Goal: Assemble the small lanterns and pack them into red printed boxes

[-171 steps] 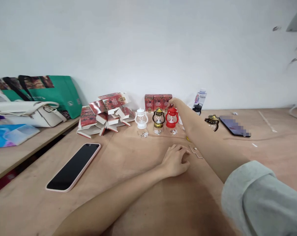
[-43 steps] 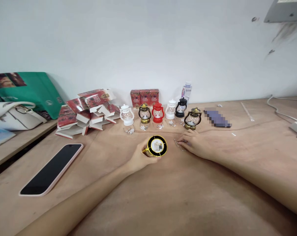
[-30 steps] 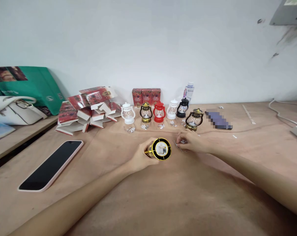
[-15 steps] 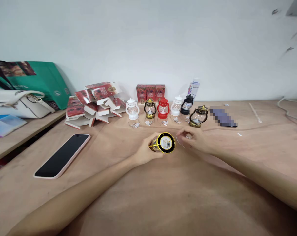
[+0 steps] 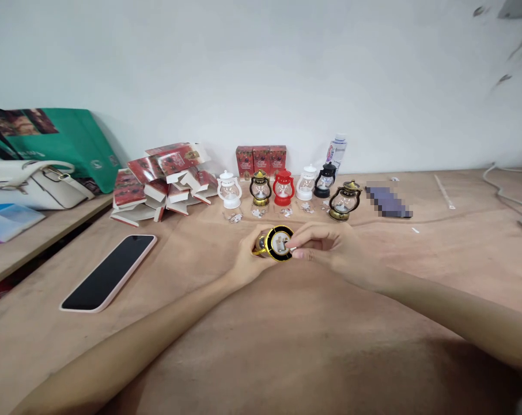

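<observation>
My left hand (image 5: pixel 245 263) grips a small gold and black lantern (image 5: pixel 279 243) lying on its side, its round base turned toward me. My right hand (image 5: pixel 335 249) has its thumb and fingers pinched together against the right edge of that base. I cannot tell whether a small piece sits between the fingertips. Both forearms rest on the wooden table (image 5: pixel 287 346).
Behind my hands stand several small lanterns in a row: white (image 5: pixel 229 190), gold-black (image 5: pixel 260 188), red (image 5: pixel 283 187) and bronze (image 5: pixel 345 202). Red boxes (image 5: pixel 261 161), a heap of flattened boxes (image 5: pixel 161 181), a phone (image 5: pixel 109 271), a bottle (image 5: pixel 336 148), a green bag (image 5: pixel 62 144).
My right hand left the spot on the table beside the thin wire and moved left to the lantern's base. My left hand keeps holding the lantern.
</observation>
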